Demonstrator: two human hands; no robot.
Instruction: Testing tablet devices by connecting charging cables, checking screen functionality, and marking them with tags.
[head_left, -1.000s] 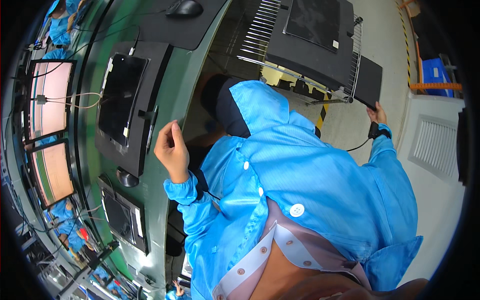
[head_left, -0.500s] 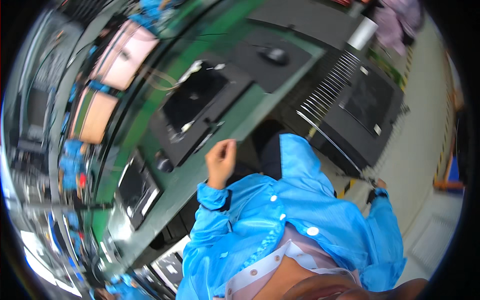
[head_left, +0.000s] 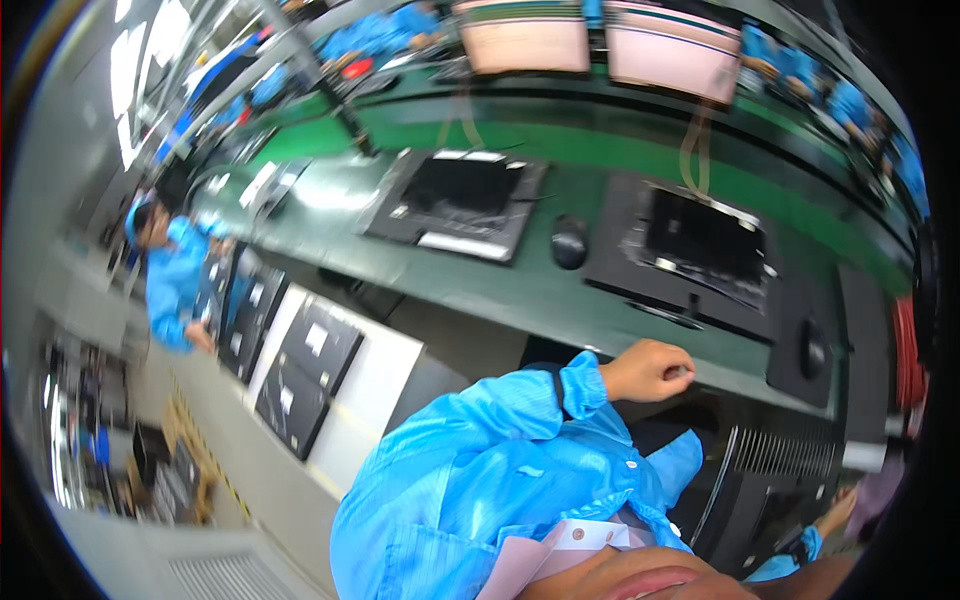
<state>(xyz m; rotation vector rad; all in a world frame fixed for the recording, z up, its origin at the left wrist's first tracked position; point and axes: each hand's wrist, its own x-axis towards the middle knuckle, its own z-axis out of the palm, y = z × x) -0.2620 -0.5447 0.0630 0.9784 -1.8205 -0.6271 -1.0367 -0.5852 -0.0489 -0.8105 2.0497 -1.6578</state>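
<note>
My left hand (head_left: 650, 370) is curled into a loose fist above the near edge of the green workbench (head_left: 450, 285), with nothing visible in it. Past it on the bench, a black flat screen panel (head_left: 705, 240) rests on a dark foam pad, with a thin black pen-like tool (head_left: 663, 314) along the pad's near edge. My right hand (head_left: 838, 512) is low at the right, beside a wire rack (head_left: 780, 452) that carries a dark flat panel (head_left: 768, 512). Its fingers are small and blurred, so its grip cannot be made out.
A second screen panel (head_left: 465, 190) and a black mouse (head_left: 569, 242) sit farther left. Another mouse (head_left: 812, 348) lies right. At left, a white table (head_left: 372, 385) bears dark panels; a person in blue (head_left: 175, 275) stands beyond. Two monitors (head_left: 525, 38) stand across the bench.
My view has swung left, bringing the white table and a person into sight. My left hand stays curled over the bench edge. My right hand stays beside the wire rack.
</note>
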